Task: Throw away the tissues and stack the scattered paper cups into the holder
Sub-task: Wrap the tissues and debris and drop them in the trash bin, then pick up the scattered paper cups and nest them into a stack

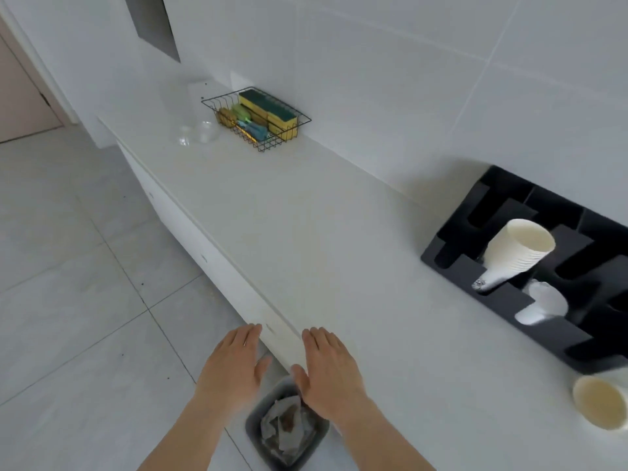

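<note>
Your left hand and right hand are both flat, palms down, fingers spread, holding nothing, hovering side by side over the front edge of the desk. Directly below them on the floor sits the grey bin, and the crumpled tissues are already lying in it, so that half looks done to me.

Now the cups. Biggest target first: the black holder lies far right against the wall, with a nested stack of paper cups slanting out of one slot. Below that, something white and blurred rests in the next slot; it may be a tipped cup or lids, I can't say.

The one that matters is the loose paper cup at the right edge of view, standing mouth up on the desk just beside the holder's near corner. Send your right hand across; it's the closer one. Take the cup around its wall, lightly, because thin paper buckles. Line its base up with the open mouth of the stack, matching that slant, then slide it in until it seats. Steady the holder with your left if it shifts.
</note>
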`<control>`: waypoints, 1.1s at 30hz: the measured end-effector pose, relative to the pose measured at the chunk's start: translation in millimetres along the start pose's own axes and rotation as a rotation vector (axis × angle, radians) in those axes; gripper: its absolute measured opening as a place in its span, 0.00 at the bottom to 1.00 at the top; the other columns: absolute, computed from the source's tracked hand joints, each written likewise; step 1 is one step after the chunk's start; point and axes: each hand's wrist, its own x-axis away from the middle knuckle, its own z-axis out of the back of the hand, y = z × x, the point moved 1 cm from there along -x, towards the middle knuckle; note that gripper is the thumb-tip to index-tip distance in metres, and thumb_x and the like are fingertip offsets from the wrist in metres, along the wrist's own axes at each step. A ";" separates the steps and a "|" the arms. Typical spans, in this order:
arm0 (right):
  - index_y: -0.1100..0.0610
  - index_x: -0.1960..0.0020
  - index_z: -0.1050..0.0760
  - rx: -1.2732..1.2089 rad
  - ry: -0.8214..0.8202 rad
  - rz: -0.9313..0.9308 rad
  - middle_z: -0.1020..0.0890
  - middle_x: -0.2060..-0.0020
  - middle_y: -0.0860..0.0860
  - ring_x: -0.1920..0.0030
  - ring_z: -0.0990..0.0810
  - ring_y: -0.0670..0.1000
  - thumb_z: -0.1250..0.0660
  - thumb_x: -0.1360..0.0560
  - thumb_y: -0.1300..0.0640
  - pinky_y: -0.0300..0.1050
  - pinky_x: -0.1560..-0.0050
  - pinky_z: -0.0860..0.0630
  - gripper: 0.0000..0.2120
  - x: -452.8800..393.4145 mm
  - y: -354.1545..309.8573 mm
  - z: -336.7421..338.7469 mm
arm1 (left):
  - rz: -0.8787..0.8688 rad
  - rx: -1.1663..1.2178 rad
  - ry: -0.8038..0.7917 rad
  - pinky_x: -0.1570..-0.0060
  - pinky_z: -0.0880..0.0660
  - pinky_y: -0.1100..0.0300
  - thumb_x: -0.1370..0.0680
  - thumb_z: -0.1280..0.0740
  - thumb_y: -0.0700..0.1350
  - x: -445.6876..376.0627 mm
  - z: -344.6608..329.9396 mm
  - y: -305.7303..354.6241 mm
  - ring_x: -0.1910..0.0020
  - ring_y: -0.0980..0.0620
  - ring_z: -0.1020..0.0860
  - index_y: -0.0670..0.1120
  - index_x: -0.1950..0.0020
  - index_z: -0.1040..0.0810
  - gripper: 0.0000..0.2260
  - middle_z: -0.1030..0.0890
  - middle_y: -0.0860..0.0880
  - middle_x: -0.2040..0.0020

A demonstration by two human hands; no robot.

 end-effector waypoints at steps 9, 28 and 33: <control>0.60 0.24 0.40 0.024 0.125 -0.298 0.30 0.29 0.54 0.28 0.34 0.56 0.42 0.17 0.47 0.48 0.24 0.40 0.27 59.4 105.9 87.1 | -0.276 -0.042 0.017 0.25 0.38 0.54 0.17 0.46 0.58 -58.3 27.0 122.3 0.23 0.50 0.40 0.46 0.20 0.46 0.29 0.37 0.50 0.22; 0.58 0.29 0.32 0.038 0.393 -0.855 0.25 0.34 0.52 0.32 0.29 0.56 0.36 0.21 0.46 0.47 0.31 0.31 0.25 334.1 349.9 157.8 | -0.824 -0.023 -0.018 0.28 0.35 0.56 0.18 0.42 0.57 -25.6 -44.5 501.7 0.25 0.51 0.36 0.46 0.21 0.42 0.28 0.34 0.50 0.24; 0.58 0.28 0.33 0.013 0.388 -0.967 0.25 0.35 0.52 0.32 0.29 0.55 0.36 0.21 0.46 0.47 0.31 0.32 0.26 373.7 382.7 142.6 | -0.888 -0.048 -0.086 0.27 0.35 0.56 0.19 0.40 0.56 -22.5 -71.5 549.6 0.24 0.51 0.38 0.46 0.21 0.42 0.29 0.35 0.50 0.23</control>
